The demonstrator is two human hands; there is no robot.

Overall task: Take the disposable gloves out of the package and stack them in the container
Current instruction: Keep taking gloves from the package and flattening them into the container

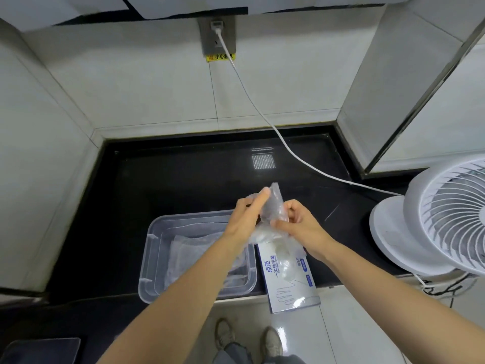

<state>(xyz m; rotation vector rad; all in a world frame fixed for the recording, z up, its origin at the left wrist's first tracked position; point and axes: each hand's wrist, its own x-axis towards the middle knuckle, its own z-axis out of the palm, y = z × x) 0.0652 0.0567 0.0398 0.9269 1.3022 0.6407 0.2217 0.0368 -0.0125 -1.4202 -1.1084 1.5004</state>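
A clear disposable glove (274, 206) is held up between both hands above the black counter. My left hand (246, 216) pinches its upper left part, fingers stretched along the film. My right hand (299, 224) pinches its right edge with curled fingers. Below the hands lies the white and blue glove package (291, 279), its front end hanging over the counter edge, with more clear film spilling from its top. Left of it stands a clear plastic container (157, 248) holding several flat clear gloves (189, 248).
A white desk fan (441, 219) stands on the right, its white cable (262, 111) running up to a wall socket (217, 35). The black counter (183, 174) sits in a tiled corner. A dark flat object (39, 350) lies at bottom left. My shoes (246, 337) are on the floor below.
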